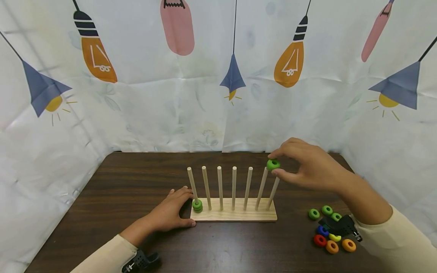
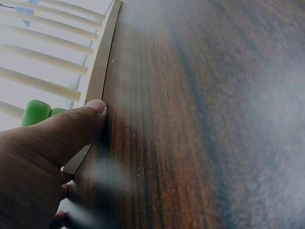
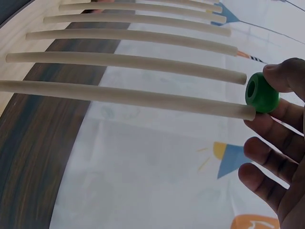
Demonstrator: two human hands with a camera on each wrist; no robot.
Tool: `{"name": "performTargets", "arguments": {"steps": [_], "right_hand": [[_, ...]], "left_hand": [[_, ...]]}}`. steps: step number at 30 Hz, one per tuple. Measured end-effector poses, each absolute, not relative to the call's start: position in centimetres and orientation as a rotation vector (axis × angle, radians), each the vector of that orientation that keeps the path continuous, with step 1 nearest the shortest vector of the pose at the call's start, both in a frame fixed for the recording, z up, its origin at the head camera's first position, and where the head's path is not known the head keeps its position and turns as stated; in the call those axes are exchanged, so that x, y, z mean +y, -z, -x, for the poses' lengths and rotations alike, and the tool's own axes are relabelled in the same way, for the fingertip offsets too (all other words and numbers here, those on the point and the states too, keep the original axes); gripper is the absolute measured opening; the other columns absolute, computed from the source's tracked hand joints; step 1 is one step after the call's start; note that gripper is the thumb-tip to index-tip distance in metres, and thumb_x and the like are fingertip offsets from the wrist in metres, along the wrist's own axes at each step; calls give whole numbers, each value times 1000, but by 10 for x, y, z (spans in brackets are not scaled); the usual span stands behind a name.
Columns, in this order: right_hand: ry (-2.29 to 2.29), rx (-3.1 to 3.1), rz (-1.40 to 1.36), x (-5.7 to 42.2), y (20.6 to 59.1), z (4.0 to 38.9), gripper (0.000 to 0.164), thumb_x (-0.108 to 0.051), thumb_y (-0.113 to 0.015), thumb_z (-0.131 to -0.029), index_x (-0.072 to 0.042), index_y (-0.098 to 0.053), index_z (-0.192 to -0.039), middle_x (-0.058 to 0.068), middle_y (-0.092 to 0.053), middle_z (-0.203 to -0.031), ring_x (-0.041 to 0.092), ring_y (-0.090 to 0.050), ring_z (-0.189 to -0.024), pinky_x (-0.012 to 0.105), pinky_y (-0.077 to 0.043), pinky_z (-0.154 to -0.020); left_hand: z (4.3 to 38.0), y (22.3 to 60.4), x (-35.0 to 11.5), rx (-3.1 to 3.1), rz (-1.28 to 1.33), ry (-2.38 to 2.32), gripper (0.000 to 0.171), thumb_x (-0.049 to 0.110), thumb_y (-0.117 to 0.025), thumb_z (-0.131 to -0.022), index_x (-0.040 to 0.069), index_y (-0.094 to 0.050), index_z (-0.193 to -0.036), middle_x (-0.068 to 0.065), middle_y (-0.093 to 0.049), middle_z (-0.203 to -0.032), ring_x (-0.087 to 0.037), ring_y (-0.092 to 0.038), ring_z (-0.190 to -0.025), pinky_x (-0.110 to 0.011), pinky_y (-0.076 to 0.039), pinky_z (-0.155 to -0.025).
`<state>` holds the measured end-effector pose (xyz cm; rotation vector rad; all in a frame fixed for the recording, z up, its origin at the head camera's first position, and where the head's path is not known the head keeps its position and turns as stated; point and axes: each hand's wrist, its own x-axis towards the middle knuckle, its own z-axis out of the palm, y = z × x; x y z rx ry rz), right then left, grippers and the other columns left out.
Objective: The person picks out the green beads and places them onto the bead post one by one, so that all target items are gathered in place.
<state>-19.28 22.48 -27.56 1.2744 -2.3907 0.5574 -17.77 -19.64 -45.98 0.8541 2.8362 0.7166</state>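
Observation:
A pale wooden peg rack (image 1: pixel 235 215) with several upright pegs lies on the table. Stacked green rings (image 1: pixel 197 206) sit at the bottom of its leftmost peg. My left hand (image 1: pixel 170 212) grips the left end of the base, with the thumb (image 2: pixel 90 114) against its front edge and the other fingers behind. Between thumb and forefinger, my right hand (image 1: pixel 307 167) pinches a green ring (image 1: pixel 273 164) by its sides, up at the height of the peg tops at the rack's right end. In the right wrist view that ring (image 3: pixel 262 93) is close by the tip of the nearest peg (image 3: pixel 238 110), its hole showing.
Loose rings lie on the table's right side below my right forearm: several green rings (image 1: pixel 314 214), a blue ring (image 1: pixel 322 231), a red ring (image 1: pixel 319 240), a yellow ring (image 1: pixel 335 237) and orange rings (image 1: pixel 332 247). A printed curtain (image 1: pixel 205 113) hangs behind the dark wooden table (image 1: pixel 136 178).

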Motion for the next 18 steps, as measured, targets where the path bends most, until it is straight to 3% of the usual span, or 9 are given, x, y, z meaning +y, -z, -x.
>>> {"name": "performTargets", "arguments": {"steps": [12, 18], "right_hand": [[-593, -2377, -1330, 214, 276, 197, 35, -15, -84, -83, -17, -72, -116, -16, -67, -108, 10, -62, -101, 23, -49, -82], [-589, -2372, -1341, 209, 277, 199, 33, -17, -83, -83, -17, -73, -114, -18, -66, -105, 7, -59, -98, 24, -48, -76]], "left_hand": [[179, 460, -196, 2837, -851, -713, 71, 45, -88, -80, 10, -59, -135, -11, -53, -146, -41, -33, -147, -68, -19, -117], [179, 460, -197, 2837, -876, -724, 70, 47, -87, -79, 11, -60, -133, -9, -54, -143, -43, -35, -146, -71, -21, -115]]}}
